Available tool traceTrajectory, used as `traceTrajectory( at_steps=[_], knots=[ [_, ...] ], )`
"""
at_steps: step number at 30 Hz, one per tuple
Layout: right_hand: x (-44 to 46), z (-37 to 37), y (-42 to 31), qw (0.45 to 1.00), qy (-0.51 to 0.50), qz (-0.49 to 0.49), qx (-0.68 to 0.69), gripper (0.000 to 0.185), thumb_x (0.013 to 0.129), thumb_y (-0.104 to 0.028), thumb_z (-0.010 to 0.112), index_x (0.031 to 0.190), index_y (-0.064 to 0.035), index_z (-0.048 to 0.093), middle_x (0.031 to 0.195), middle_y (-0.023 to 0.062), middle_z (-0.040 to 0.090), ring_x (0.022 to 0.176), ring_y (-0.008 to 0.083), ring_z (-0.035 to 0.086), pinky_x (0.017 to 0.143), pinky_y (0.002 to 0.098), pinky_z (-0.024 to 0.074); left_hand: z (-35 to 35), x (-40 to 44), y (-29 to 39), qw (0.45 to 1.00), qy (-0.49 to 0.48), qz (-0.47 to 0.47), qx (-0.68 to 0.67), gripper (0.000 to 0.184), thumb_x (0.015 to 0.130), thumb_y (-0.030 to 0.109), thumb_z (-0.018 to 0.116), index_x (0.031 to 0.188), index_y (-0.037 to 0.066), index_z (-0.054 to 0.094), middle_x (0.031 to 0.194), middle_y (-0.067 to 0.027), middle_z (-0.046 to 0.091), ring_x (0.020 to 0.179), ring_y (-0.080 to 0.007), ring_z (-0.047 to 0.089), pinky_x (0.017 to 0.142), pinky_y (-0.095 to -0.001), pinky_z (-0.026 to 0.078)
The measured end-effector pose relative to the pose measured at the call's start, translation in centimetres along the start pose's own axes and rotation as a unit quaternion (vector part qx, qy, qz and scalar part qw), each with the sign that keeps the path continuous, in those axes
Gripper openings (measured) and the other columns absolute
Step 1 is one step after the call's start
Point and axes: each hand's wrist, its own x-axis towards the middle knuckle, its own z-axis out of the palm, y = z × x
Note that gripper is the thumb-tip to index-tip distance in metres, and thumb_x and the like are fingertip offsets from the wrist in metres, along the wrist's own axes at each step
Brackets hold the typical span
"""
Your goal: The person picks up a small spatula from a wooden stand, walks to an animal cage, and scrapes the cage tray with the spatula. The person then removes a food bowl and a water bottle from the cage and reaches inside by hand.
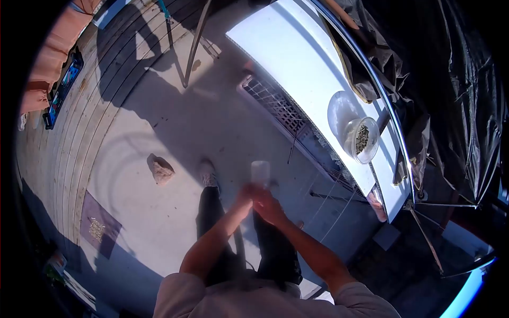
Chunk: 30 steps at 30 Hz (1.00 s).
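Note:
Both my hands meet in front of me, low in the middle of the head view. My left hand point(245, 195) and my right hand point(266, 205) are closed together at the near end of a pale, translucent container point(260, 173). Glare and blur hide the separate fingers, so how each hand grips the container is hard to make out. Up and to the right, apart from my hands, a clear round tub point(366, 140) with dark greenish bits in it rests on a white board point(297, 47).
A rock point(160, 169) lies on the concrete floor left of my feet. Further left is a dark mat point(110, 234) with small bits on it, beside wooden decking point(79, 132). A plastic crate point(275, 106) stands under the board's edge. Black sheeting point(456, 95) hangs at right.

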Motion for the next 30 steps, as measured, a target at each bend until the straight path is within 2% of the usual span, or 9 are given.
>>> traceTrajectory(
  at_steps=[7, 10, 16, 18, 19, 22, 23, 26, 30],
  knots=[
    [10.0, -2.7, 9.4, 0.969, -0.226, 0.007, 0.1, 0.03, 0.094, -0.019, 0.057, 0.122, -0.0087, 0.058, 0.106, 0.0071, 0.066, 0.094, 0.0163, 0.061, 0.085, 0.0321, 0.0497, -4.9, 9.9, -7.2, 0.983, 0.097, 0.122, 0.093, 0.049, 0.085, 0.007, 0.07, 0.127, 0.003, 0.043, 0.092, -0.003, 0.06, 0.074, -0.0098, 0.057, 0.054, -0.0225, 0.046],
    [12.1, -1.1, 16.3, 0.976, -0.183, -0.06, 0.102, 0.028, 0.094, -0.016, 0.057, 0.119, -0.0056, 0.059, 0.099, 0.0065, 0.065, 0.091, 0.0134, 0.06, 0.081, 0.0304, 0.0508, -5.9, 12.6, -10.8, 0.979, 0.113, 0.151, 0.083, 0.051, 0.085, 0.006, 0.069, 0.128, 0.005, 0.041, 0.086, -0.0006, 0.055, 0.066, -0.0066, 0.051, 0.049, -0.0209, 0.04],
    [21.1, -3.3, 32.2, 0.947, 0.291, 0.103, -0.087, 0.062, 0.081, -0.02, 0.07, 0.132, -0.0022, 0.04, 0.129, 0.0238, 0.048, 0.11, 0.0389, 0.054, 0.088, 0.0432, 0.0483, -5.9, 11.2, -11.1, 0.968, 0.134, 0.113, 0.181, 0.062, 0.085, 0.005, 0.069, 0.136, 0.002, 0.035, 0.102, -0.0078, 0.055, 0.085, -0.0101, 0.054, 0.071, -0.0228, 0.046],
    [24.3, -2.9, 38.5, 0.925, 0.297, 0.153, -0.179, 0.072, 0.076, -0.023, 0.073, 0.133, -0.0004, 0.035, 0.128, 0.0284, 0.044, 0.114, 0.0426, 0.051, 0.091, 0.0469, 0.0454, -5.1, 11.3, -10.6, 0.973, 0.133, 0.096, 0.16, 0.063, 0.085, 0.004, 0.068, 0.137, -0.001, 0.033, 0.101, -0.0092, 0.055, 0.089, -0.0124, 0.054, 0.076, -0.025, 0.047],
    [25.7, -2.3, 41.6, 0.913, 0.32, 0.147, -0.204, 0.072, 0.075, -0.023, 0.074, 0.133, -0.001, 0.036, 0.11, 0.0224, 0.055, 0.095, 0.0357, 0.06, 0.084, 0.0441, 0.051, -5.0, 11.7, -10.2, 0.964, 0.145, 0.081, 0.207, 0.062, 0.085, 0.003, 0.068, 0.136, -0.002, 0.034, 0.102, -0.0105, 0.056, 0.09, -0.0146, 0.055, 0.08, -0.0261, 0.047],
    [27.6, -3.9, 37.8, 0.932, 0.145, 0.315, 0.107, 0.056, 0.077, -0.024, 0.071, 0.122, -0.0004, 0.046, 0.101, 0.0153, 0.058, 0.092, 0.0268, 0.061, 0.076, 0.0384, 0.0518, -5.3, 12.9, -10.6, 0.963, 0.143, 0.144, 0.178, 0.051, 0.085, 0.01, 0.071, 0.126, 0.004, 0.043, 0.094, -0.0055, 0.054, 0.084, -0.0132, 0.054, 0.07, -0.0292, 0.046],
    [28.7, -3.3, 40.2, 0.937, 0.139, 0.304, 0.1, 0.04, 0.082, -0.023, 0.068, 0.111, -0.0026, 0.05, 0.082, 0.0085, 0.057, 0.071, 0.0224, 0.059, 0.061, 0.0362, 0.0504, -5.7, 13.2, -10.6, 0.966, 0.139, 0.125, 0.176, 0.051, 0.085, 0.011, 0.072, 0.127, 0.004, 0.043, 0.095, -0.006, 0.054, 0.085, -0.0136, 0.054, 0.071, -0.0295, 0.046],
    [29.5, -2.1, 42.5, 0.889, 0.167, 0.259, 0.338, 0.028, 0.088, -0.029, 0.061, 0.099, -0.0046, 0.053, 0.072, 0.0073, 0.054, 0.064, 0.0217, 0.057, 0.057, 0.0371, 0.0485, -6.6, 13.6, -10.5, 0.968, 0.138, 0.089, 0.189, 0.052, 0.085, 0.012, 0.072, 0.128, 0.005, 0.043, 0.094, -0.0068, 0.054, 0.085, -0.0152, 0.054, 0.072, -0.0303, 0.046],
    [27.8, -3.4, 41.4, 0.885, 0.33, 0.311, 0.11, 0.044, 0.094, -0.043, 0.05, 0.096, -0.0004, 0.061, 0.079, 0.015, 0.062, 0.073, 0.0313, 0.063, 0.065, 0.0406, 0.0501, -6.3, 14.0, -8.6, 0.948, 0.134, 0.006, 0.29, 0.059, 0.085, 0.006, 0.069, 0.134, 0.001, 0.038, 0.1, -0.0135, 0.056, 0.09, -0.0205, 0.059, 0.08, -0.0319, 0.049]
  ],
)
